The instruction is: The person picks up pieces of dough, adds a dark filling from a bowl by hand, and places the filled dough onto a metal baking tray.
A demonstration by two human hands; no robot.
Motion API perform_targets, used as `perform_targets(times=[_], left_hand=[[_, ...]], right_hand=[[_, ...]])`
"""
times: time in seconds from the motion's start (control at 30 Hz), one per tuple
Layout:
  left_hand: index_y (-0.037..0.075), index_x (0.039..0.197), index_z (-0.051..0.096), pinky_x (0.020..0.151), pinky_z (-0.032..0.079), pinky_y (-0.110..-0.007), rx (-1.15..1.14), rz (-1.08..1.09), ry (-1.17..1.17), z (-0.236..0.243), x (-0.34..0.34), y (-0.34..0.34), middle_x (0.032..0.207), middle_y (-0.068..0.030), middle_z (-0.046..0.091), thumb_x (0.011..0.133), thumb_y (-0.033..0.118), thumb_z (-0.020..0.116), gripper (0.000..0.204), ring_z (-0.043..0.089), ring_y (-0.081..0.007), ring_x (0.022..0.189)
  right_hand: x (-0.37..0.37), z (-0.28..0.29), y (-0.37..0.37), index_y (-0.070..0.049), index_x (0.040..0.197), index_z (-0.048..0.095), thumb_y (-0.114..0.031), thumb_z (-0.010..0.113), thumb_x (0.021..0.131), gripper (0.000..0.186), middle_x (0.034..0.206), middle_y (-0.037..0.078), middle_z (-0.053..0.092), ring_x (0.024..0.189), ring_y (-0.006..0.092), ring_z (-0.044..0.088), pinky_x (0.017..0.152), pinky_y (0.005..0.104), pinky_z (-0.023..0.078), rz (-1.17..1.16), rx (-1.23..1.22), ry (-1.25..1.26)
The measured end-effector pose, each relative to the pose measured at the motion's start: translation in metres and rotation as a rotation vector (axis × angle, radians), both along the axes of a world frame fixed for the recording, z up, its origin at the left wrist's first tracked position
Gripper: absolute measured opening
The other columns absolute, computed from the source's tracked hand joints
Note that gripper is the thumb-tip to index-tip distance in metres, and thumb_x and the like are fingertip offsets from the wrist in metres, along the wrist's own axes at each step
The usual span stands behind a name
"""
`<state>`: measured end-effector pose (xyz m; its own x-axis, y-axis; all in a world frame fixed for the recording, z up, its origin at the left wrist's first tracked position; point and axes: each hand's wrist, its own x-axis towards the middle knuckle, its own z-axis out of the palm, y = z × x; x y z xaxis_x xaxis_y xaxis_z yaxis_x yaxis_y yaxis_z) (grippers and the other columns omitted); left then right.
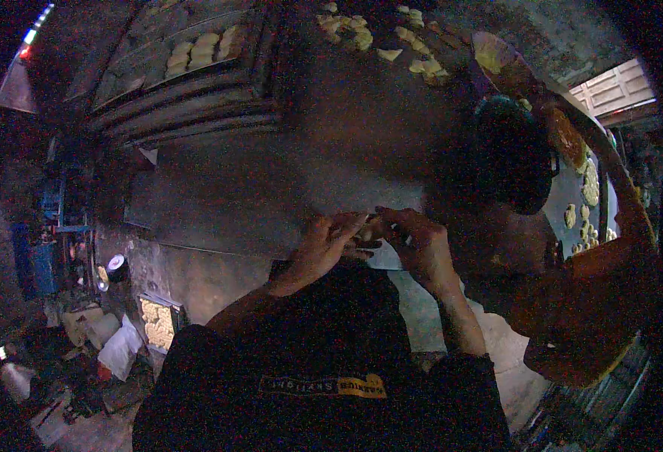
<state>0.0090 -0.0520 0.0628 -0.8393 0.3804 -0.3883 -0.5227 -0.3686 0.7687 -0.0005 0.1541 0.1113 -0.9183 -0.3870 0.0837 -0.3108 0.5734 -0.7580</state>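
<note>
Item in hand: one small piece of dough, identity judged from its pale colour and the similar pieces on the tabletop; its outline is blurred by poor light. Handling, as judged: light, soft and easily dented or torn, probably slightly tacky rather than slippery. Recommended hold: by the edges, with the fingertips and thumbs, using little pressure; the middle is best left unsqueezed.

Position: the piece is between the left hand and the right hand, at the fingertips, in front of the wearer's body and over the near edge of the tabletop. State of hands: both appear to grasp the piece with bent fingers; exact contact points cannot be told.

Surroundings: loose dough pieces lie well beyond the hands; pale rolls rest beyond and left of the left hand.
</note>
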Motion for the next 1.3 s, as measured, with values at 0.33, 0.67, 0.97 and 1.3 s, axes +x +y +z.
perform_targets(times=[0.33,0.67,0.97,1.3], left_hand=[[0.001,0.131,0.058,0.096,0.052,-0.036,-0.397,-0.319,0.536,0.03,-0.017,0.049,0.111,-0.011,0.071,0.093,0.018,0.073,0.044,0.068,-0.0225,0.105],[0.003,0.128,0.061,0.092,0.052,-0.035,-0.026,0.143,0.356,-0.094,-0.006,0.076,0.122,-0.0114,0.065,0.099,0.019,0.063,0.033,0.063,-0.0204,0.111],[0.005,0.147,0.045,0.102,0.048,-0.038,-1.046,0.068,0.627,-0.076,-0.034,0.063,0.146,-0.0141,0.049,0.105,0.02,0.051,0.045,0.054,-0.026,0.127],[0.007,0.151,0.04,0.119,0.03,-0.047,-1.205,-0.165,0.775,-0.092,-0.036,0.028,0.161,-0.0155,0.03,0.101,0.018,0.053,0.053,0.033,-0.03,0.147]], right_hand=[[-0.019,-0.005,0.065,-0.002,0.101,0.068,0.003,0.076,0.082,0.021,0.099,0.011,0.071,0.091,0.0209,0.069,0.079,0.0325,0.057,0.118,-0.398,-0.502],[-0.028,-0.014,0.064,-0.002,0.115,0.068,-0.002,0.069,0.087,0.028,0.109,0.013,0.068,0.112,0.0288,0.063,0.096,0.0369,0.053,0.177,-0.139,-0.023],[-0.078,-0.062,0.059,-0.009,0.123,0.067,-0.008,0.073,0.082,0.041,0.102,0.013,0.07,0.1,0.031,0.065,0.085,0.0417,0.054,0.217,0.059,0.066],[-0.087,-0.079,0.012,-0.013,0.114,0.068,-0.005,0.079,0.076,0.04,0.108,0.01,0.071,0.093,0.0291,0.065,0.077,0.0421,0.053,-0.083,-0.292,0.144]])
